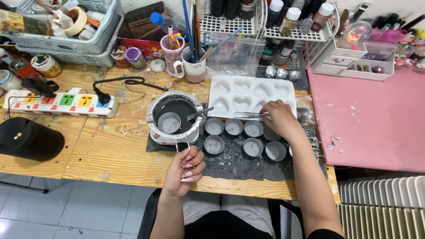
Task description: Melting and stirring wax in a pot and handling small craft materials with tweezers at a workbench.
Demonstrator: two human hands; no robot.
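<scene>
Metal tweezers are pinched in the right hand over the white heart-shaped mould, just above small round tins on a dark mat. A wire handle is gripped by the left hand, reaching to a small cup inside the melting pot (contents grey). A colour-coded power strip lies left on the scuffed wooden table; a pink surface adjoins.
</scene>
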